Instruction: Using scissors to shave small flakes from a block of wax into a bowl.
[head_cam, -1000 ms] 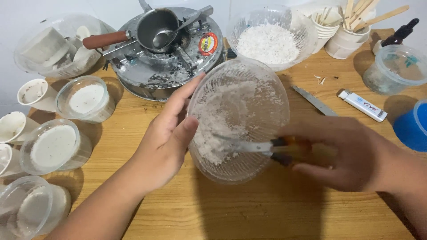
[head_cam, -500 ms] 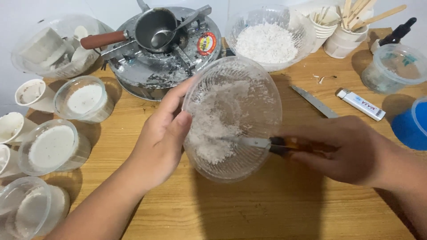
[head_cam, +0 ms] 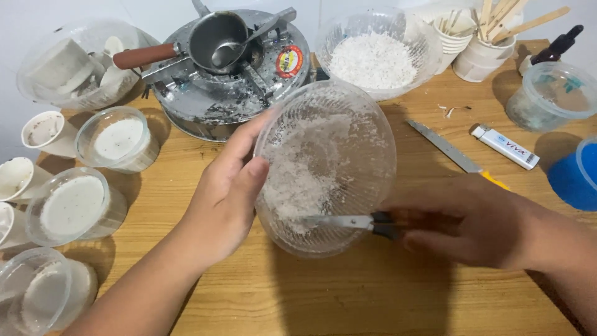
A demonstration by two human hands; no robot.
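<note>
My left hand grips the left rim of a clear ribbed plastic bowl and holds it tilted toward me above the wooden table. White flaky residue clings to the bowl's inside. My right hand holds a small knife by its dark handle. The blade lies inside the bowl's lower part, against the white flakes.
Behind stands a round metal stove with a small metal pot and a bowl of white flakes. Several clear cups with white filling line the left. A second knife, a lighter, stick cups and a blue container sit right.
The knife blade has slid a little lower and leftward inside the bowl. The bowl stays tilted in my left hand, shifted slightly.
</note>
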